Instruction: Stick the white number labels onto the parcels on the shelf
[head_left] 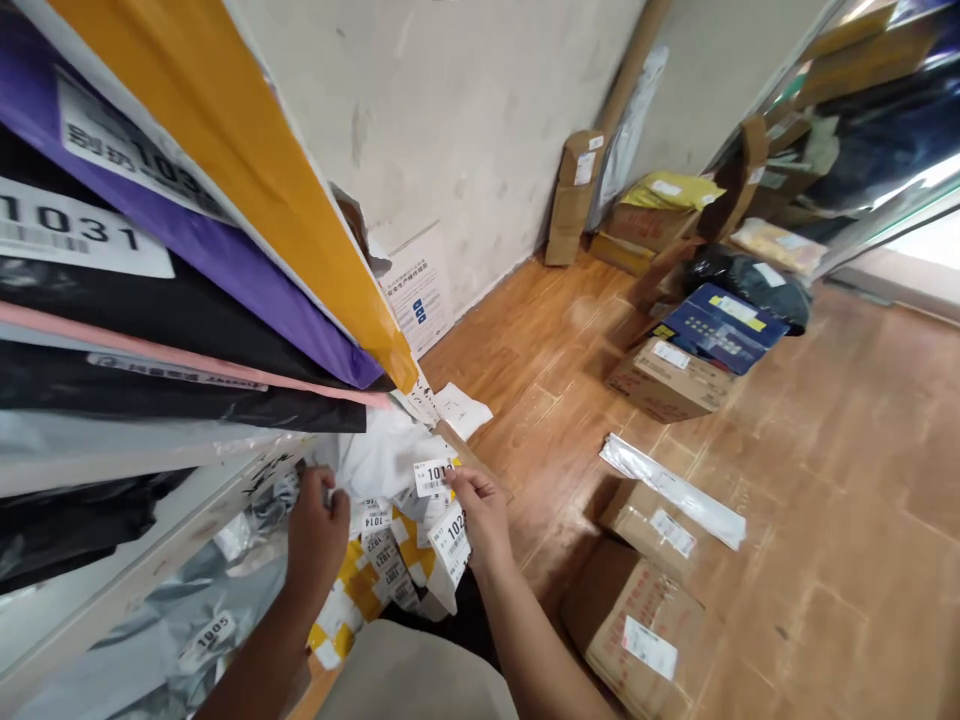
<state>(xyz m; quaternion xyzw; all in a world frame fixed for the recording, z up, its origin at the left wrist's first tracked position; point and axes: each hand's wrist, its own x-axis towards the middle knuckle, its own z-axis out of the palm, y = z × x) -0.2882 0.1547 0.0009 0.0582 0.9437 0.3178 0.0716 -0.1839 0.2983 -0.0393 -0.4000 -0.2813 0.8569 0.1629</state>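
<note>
My right hand (484,515) pinches a white sticker label (430,478) whose number begins 101; its last digit is partly behind the fingers. Just below that hand hangs a strip of labels (450,543) reading 1023. My left hand (319,530) is curled beside a white plastic mailer bag (382,455); whatever is in its fingers, if anything, cannot be made out. Between the hands and below them, more printed labels (386,560) lie over yellow-and-white packaging (360,590). A grey bag labelled 1005 (206,640) rests on the lower shelf by my left forearm.
Purple, black and orange mailers (300,290) crowd the shelf at upper left, above the shelf edge (135,580). A printed notice (416,285) leans on the wall. Cardboard boxes (637,620), a long white package (675,490) and a blue box (720,325) lie on the wooden floor.
</note>
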